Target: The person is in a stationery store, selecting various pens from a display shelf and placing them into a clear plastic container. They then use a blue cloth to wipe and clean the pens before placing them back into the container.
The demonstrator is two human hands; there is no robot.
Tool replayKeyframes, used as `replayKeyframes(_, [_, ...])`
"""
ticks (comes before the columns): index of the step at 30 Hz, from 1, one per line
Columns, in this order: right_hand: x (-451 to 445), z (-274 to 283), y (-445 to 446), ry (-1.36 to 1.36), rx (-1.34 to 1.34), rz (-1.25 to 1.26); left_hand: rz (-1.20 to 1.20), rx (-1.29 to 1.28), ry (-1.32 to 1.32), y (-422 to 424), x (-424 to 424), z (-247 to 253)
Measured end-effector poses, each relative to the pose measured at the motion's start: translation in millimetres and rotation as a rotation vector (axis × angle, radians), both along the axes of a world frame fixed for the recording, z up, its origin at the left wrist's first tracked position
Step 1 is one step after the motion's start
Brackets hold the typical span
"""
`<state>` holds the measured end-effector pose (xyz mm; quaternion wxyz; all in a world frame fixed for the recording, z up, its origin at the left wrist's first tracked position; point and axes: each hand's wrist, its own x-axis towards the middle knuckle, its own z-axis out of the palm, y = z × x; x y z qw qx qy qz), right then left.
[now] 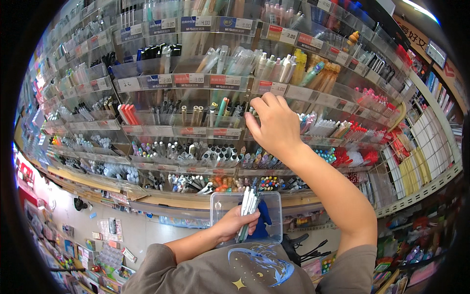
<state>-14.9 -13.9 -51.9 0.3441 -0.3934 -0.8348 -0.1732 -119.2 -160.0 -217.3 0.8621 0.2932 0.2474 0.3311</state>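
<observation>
My left hand [238, 221] is closed round a bundle of white and dark pens [249, 202], held upright over a clear plastic bin [277, 220]. Inside that bin lies something dark blue [261, 228]. Higher up, my right hand [276, 119] reaches to a clear acrylic pen rack [227, 133], its fingers bent at a compartment right of some dark-capped pens. Whether those fingertips hold a pen cannot be told, as the hand hides the spot. Left of it stand a green pen [222, 106] and several beige-capped pens [197, 113].
Tiered acrylic racks of pens with price tags [191, 80] fill the view ahead. A wooden shelf edge [176, 201] runs below them. At right stands a white wire grid rack [422, 147]; at lower left, small goods [110, 253] lie about the floor. Black cables [314, 251] hang near my right side.
</observation>
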Motion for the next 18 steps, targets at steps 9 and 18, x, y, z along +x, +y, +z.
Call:
replayKeyframes(9, [-1,4,3,0.076,-0.014,0.049,-0.002,0.001,0.001,0,1,3])
replayKeyframes(18, [3,2,10,0.0,0.062,0.093,-0.003,0.015,0.009,0,1,2])
